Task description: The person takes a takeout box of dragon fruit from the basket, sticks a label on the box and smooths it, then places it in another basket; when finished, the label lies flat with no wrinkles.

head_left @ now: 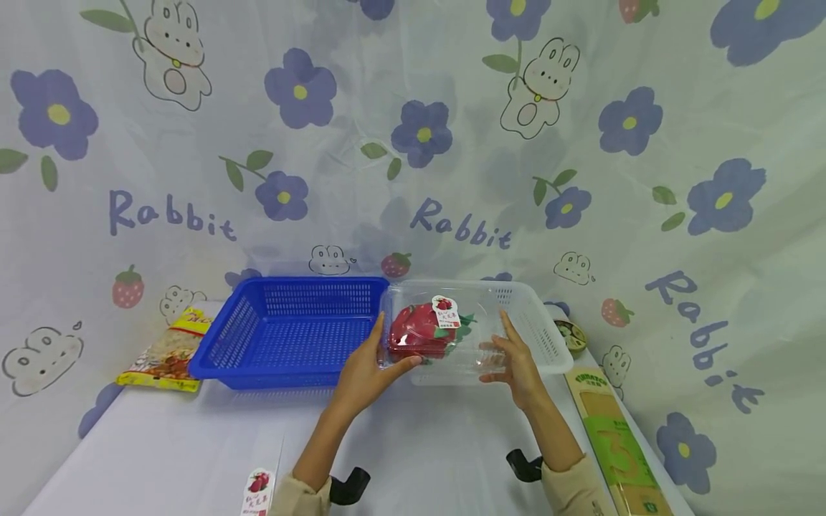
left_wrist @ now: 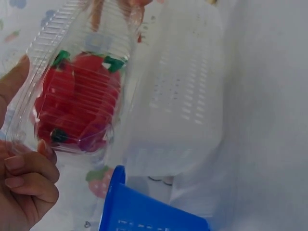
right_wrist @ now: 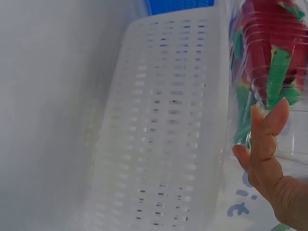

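Observation:
A clear plastic clamshell box (head_left: 474, 344) with a red, green-tipped dragon fruit (head_left: 416, 331) inside is held up over the white basket (head_left: 548, 337). On its lid is a white label (head_left: 445, 312) with a dragon fruit picture. My left hand (head_left: 363, 376) grips the box's left end, thumb along the near side; in the left wrist view several fingers (left_wrist: 31, 175) curl at its edge. My right hand (head_left: 519, 369) holds the right end, its index finger up along the box. In the right wrist view, the fingertips (right_wrist: 278, 115) are right at the plastic.
A blue basket (head_left: 222, 344) stands left of the white one. Farther left lies a yellow-edged food bag (head_left: 169, 351). On the right are a round tin (head_left: 571, 335) and a long green-and-tan package (head_left: 616, 437). Another dragon fruit label (head_left: 258, 493) lies on the table's near left.

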`<state>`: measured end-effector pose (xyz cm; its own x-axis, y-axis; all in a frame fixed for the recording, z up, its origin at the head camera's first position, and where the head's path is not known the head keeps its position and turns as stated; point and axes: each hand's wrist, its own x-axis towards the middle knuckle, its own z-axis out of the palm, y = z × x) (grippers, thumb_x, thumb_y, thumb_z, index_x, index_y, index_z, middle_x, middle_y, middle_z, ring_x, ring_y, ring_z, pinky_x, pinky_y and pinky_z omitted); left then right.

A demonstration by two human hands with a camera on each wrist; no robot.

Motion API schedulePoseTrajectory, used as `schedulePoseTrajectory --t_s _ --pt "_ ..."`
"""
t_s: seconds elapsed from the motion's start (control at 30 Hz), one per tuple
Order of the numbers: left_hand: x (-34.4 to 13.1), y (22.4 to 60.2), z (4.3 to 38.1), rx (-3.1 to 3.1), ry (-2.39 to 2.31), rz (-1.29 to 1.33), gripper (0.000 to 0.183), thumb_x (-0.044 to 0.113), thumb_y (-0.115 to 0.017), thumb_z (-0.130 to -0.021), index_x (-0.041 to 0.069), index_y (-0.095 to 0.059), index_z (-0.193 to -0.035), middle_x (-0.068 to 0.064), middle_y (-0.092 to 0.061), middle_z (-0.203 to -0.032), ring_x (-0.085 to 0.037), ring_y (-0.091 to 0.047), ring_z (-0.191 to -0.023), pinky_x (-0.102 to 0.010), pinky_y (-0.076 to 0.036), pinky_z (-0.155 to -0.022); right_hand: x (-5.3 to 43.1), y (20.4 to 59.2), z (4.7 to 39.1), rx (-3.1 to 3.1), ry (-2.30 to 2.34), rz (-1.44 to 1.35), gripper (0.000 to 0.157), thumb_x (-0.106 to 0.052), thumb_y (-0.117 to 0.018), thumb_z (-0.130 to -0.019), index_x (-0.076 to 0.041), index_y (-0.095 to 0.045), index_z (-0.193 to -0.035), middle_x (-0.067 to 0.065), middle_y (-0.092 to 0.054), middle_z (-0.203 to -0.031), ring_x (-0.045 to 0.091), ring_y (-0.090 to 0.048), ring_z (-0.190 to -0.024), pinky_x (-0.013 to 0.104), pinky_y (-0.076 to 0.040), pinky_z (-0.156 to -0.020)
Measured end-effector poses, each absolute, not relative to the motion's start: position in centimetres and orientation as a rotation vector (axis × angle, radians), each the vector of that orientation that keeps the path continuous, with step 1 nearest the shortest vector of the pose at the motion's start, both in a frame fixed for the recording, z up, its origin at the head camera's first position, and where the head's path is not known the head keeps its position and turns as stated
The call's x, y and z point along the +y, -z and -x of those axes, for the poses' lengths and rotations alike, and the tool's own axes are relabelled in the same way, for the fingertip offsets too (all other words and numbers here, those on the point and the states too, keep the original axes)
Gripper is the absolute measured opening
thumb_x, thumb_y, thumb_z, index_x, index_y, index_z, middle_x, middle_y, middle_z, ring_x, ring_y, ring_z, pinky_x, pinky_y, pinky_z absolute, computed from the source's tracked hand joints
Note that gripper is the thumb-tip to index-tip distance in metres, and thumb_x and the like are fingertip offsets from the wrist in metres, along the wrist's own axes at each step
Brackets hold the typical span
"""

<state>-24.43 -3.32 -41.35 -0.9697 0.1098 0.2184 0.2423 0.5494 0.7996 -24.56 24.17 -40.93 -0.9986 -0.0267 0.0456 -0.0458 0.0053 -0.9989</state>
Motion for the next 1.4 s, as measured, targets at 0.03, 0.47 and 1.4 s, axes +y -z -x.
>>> schedulePoseTrajectory --t_s 0.03,0.47,1.4 --pt "-3.3 41.4 24.5 -2.639 1.397 0.300 0.109 0.059 -0.077 -0.077 0.023 -0.016 -0.160 -0.006 -0.051 -0.092 -0.020 -0.048 -0.085 -0.030 -0.040 -0.063 24.2 41.0 24.6 -2.211 -2.207 -0.078 0.065 -0.027 -0.037 -0.102 -0.027 -0.008 -0.161 0.030 -0.040 -0.137 0.031 -0.059 -0.101 0.033 -0.058 -0.066" --pt "-2.5 41.8 25.7 -2.651 1.385 0.297 0.108 0.063 -0.073 -0.078 0.022 -0.016 -0.160 -0.015 -0.061 -0.118 -0.027 -0.056 -0.099 -0.045 -0.054 -0.082 24.8 41.2 25.8 -2.185 -2.221 -0.047 0.063 -0.028 -0.036 -0.103 -0.029 -0.012 -0.160 0.029 -0.041 -0.138 0.025 -0.063 -0.093 0.032 -0.057 -0.064" --pt "-0.8 43.0 26.9 -2.692 1.358 0.325 0.108 0.063 -0.071 -0.081 0.021 -0.012 -0.161 -0.012 -0.066 -0.093 -0.020 -0.060 -0.073 -0.033 -0.047 -0.057 26.6 41.9 27.7 -2.175 -2.264 0.020 0.062 -0.029 -0.036 -0.104 -0.036 -0.010 -0.160 0.031 -0.037 -0.145 0.019 -0.067 -0.083 0.032 -0.058 -0.064"
